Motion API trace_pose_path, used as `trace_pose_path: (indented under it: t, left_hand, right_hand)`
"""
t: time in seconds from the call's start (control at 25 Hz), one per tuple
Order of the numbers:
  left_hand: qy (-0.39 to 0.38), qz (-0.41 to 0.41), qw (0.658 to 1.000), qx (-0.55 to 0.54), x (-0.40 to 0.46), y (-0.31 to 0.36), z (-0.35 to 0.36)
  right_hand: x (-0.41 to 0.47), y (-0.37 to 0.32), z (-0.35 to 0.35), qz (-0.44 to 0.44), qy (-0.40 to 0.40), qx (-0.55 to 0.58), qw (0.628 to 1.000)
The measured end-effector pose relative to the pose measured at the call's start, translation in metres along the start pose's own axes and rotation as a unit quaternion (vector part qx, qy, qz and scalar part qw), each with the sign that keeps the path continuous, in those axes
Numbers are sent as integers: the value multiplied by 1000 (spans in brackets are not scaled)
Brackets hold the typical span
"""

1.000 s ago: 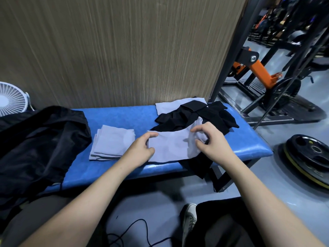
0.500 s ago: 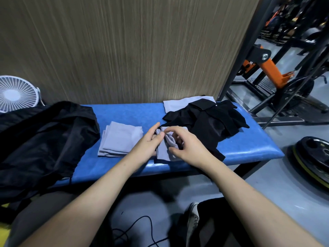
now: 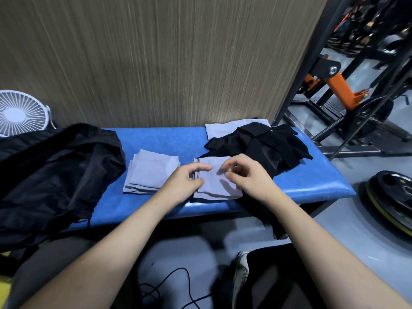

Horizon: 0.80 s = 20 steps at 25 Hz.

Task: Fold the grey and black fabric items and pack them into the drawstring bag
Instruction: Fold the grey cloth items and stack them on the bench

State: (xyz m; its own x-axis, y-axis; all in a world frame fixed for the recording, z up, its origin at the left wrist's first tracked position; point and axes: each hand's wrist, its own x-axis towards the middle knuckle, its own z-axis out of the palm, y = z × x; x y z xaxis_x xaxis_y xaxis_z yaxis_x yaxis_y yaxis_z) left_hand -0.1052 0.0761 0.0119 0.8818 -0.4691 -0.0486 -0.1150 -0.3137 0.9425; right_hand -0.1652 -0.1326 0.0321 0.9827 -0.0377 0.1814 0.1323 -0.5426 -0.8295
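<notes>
So the grey cloth [image 3: 214, 179] being worked on sits folded into a small square near the front edge of the blue bench [image 3: 174, 139], right between the two hands. The left hand [image 3: 185, 181] has its fingers curled onto the cloth's left edge, thumb looking tucked at the corner like a pinch; the right hand [image 3: 247, 177] hovers over the right side with fingers loosely bent, and I honestly can't tell if it's gripping fabric or just touching it. This stuff looks thin, soft and super light, so it'll flop and unfold if you grab it by one corner. I'd say take it along the folded edge with both hands, or slide fingers flat underneath. Just beside it on the left is a stack of folded grey cloths [image 3: 151, 171], which seems like the natural landing spot. The black fabric pile [image 3: 263, 148] is touching the cloth's far and right side and hangs partly off the front of the bench, so dragging things that way could snag it. The black drawstring bag [image 3: 53, 172] is slumped over the bench's left end, well apart. The open room is a patch of blue between the stack and the bag, and the strip along the wall.
</notes>
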Motion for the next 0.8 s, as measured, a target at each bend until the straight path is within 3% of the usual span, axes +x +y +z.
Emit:
trace_pose_path:
  t: [0.12,0.28,0.4,0.52,0.8]
  left_hand:
    - [16,11,1000,-25,-4,10,-3]
    - [41,21,987,-151,-9,28,-17]
    - [38,18,983,-177,-12,32,-33]
    - [91,14,991,-94,-16,26,-57]
    - [198,-18,978,68,-31,-5,-102]
  right_hand:
    - [0,7,-11,33,57,-33,997]
    - [-4,0,-15,89,-46,217,971]
    - [2,-7,0,85,-73,298,948]
    - [14,-18,24,95,-51,288,952]
    - [45,-41,93,97,-44,133,985]
